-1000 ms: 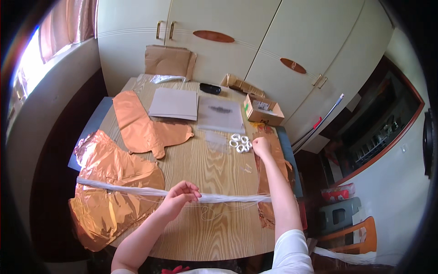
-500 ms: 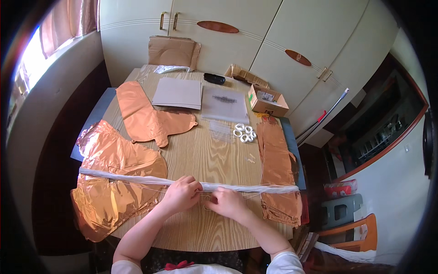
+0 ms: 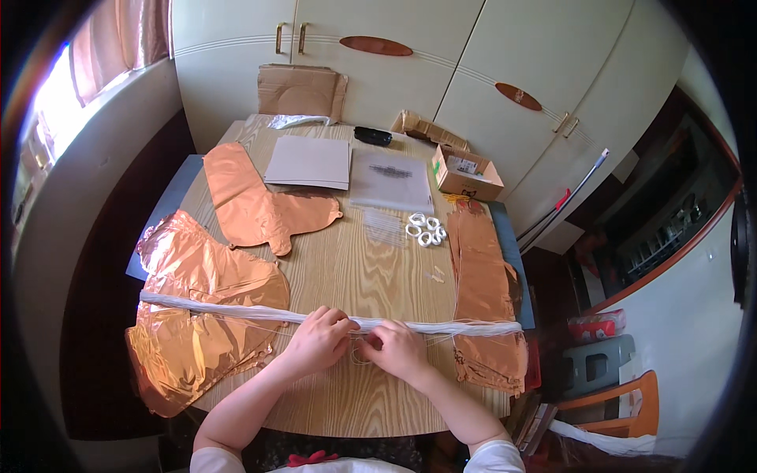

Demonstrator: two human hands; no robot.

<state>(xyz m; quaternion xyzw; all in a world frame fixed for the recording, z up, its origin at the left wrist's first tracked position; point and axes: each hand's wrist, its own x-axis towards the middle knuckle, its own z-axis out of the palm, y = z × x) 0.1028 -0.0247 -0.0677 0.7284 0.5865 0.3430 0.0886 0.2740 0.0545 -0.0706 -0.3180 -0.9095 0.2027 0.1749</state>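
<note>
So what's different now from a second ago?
The right hand came back from the white rings and settled on the white strip, close beside the left hand, which stayed there. Both hands now pinch the strip near its middle. The foil balloons, the papers and the box stayed put.

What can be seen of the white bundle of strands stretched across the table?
The white bundle of strands looks like thin string or plastic fibre. It lies flat, spanning the wooden table from left to right, over copper foil balloons at both ends. The left hand and right hand rest on its middle, fingers pinching it.
</note>
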